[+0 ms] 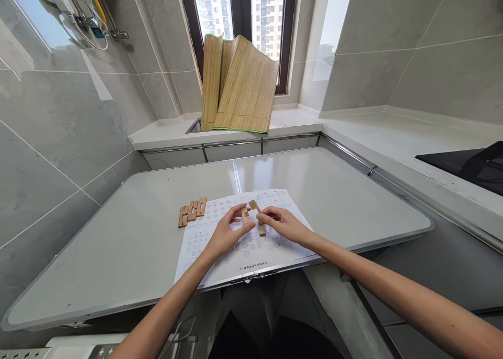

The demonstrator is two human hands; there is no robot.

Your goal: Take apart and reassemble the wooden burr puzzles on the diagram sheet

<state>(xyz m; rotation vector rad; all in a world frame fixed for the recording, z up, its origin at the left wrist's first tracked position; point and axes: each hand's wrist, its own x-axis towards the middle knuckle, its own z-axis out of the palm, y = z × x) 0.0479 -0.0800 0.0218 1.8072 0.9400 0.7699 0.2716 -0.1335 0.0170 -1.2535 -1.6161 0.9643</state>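
Observation:
My left hand pinches a small notched wooden block above a printed instruction sheet. My right hand pinches a longer wooden bar that is tilted and meets the left block. Both hands hover just over the sheet, fingers closed on their pieces. Three more notched wooden pieces lie side by side at the sheet's upper left corner, on the white folding table.
A folded bamboo mat leans against the window behind the table. A white counter runs along the right with a black cooktop. Grey tiled walls close in on the left. A power strip sits below the table's near edge.

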